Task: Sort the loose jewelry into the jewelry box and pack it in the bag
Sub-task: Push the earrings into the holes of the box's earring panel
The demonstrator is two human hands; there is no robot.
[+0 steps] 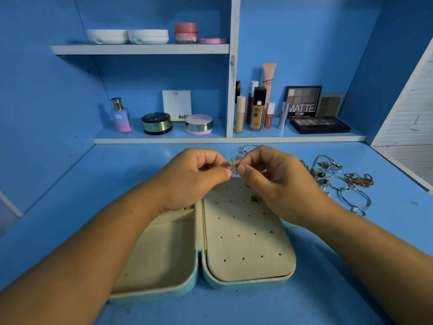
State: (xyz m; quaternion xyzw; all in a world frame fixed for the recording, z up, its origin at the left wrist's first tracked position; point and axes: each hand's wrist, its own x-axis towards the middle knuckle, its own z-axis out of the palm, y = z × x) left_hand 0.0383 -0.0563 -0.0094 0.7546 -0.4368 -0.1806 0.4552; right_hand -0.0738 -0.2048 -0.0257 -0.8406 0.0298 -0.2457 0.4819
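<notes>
1. the jewelry box [248, 233] is lying open on the counter [93, 184] in front of the person, with its 2 halves spread flat.
2. 1 green earring [255, 199] is sitting pinned in the holed panel of the right half. so, in my judgement, the sorting is already begun, but only a little.
3. the left hand [194, 177] and the right hand [269, 179] are meeting above the far edge of the box. the fingers [225, 173] of both hands are pinching 1 small sparkling piece [233, 166], shaped like a butterfly or a flower. it is probably going to the panel next.
4. the compartment [159, 249] in the left half is showing only its cream lining where the arm is not covering it.
5. a pile of loose jewelry [339, 179], chains and bangles together, is lying on the counter to the right of the box, near it but apart. most of the sorting is waiting here.
6. no bag is showing in the view, and the box is not yet closed, so the packing step is not begun. i am judging the task as being in its early part.
</notes>
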